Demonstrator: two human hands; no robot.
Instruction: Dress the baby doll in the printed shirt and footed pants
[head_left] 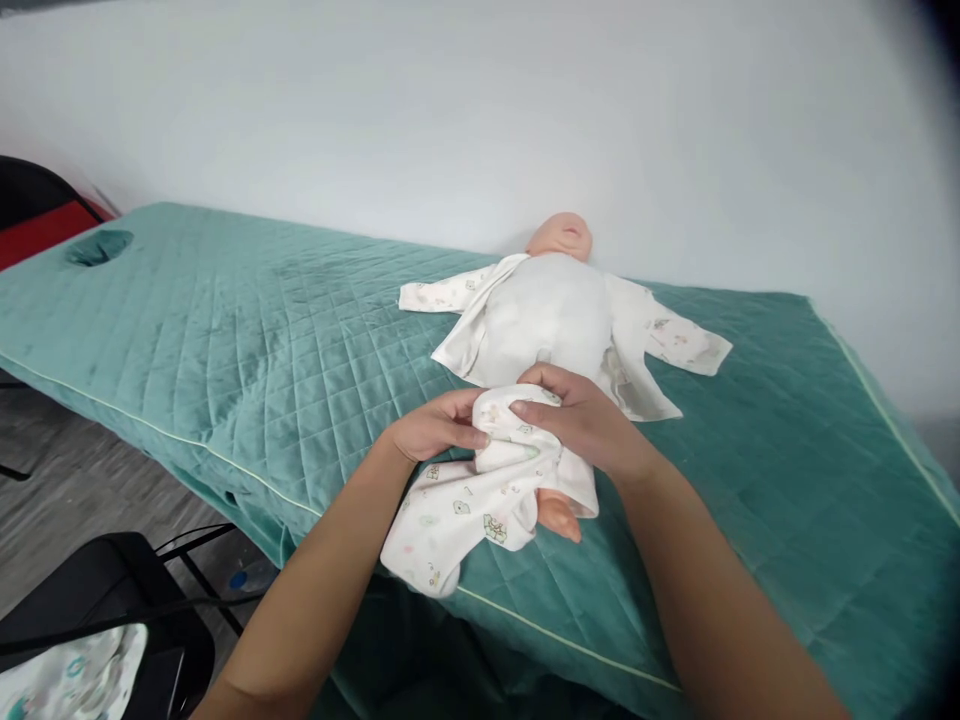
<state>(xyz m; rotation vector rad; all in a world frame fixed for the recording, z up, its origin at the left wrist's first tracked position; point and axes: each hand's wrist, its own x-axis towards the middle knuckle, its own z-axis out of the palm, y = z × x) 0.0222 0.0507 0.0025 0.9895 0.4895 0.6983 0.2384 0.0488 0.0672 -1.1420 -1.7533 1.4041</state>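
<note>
A baby doll [551, 305] with a white cloth body lies on its back, its head [562, 236] toward the wall. An open white printed baby jacket [679, 335] is on it, both sleeves spread outward. Over the doll's lower end, my left hand [442, 425] grips the left edge of white printed baby pants [465, 520]. Thumb on top, my right hand [577, 415] pinches the bunched waist on the other side. One doll foot [559, 515] sticks out below the fabric. The rest of the legs is hidden under the cloth and my hands.
The doll lies on a bed with a green quilted cover [300, 360], which has a face hole [101, 247] at its far left. A white wall [450, 120] runs behind. At the lower left stands a black chair [120, 580] with printed cloth [75, 675] on it.
</note>
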